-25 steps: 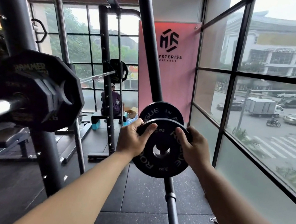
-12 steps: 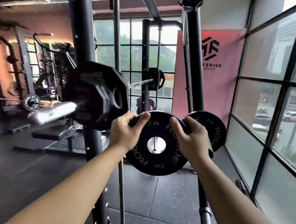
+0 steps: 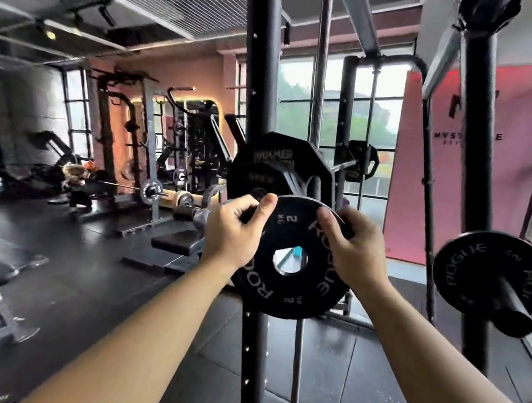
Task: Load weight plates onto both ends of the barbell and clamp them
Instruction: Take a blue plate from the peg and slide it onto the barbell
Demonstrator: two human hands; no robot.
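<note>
I hold the Rogue 2 kg plate (image 3: 298,296) upright, left hand (image 3: 236,231) and right hand (image 3: 350,248) each clasping its upper rim, probably to line its hole up with the barbell sleeve (image 3: 195,215) beside the Hammer plates (image 3: 283,169).

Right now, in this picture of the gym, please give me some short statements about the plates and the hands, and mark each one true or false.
1. The left hand and the right hand both grip the small Rogue plate. True.
2. That plate sits on the barbell. False: it is held in the air near the barbell sleeve, with nothing through its hole.
3. A second Rogue plate sits on a peg at the right. True.
4. The barbell end carries no plates. False: large black Hammer plates are on it.
</note>
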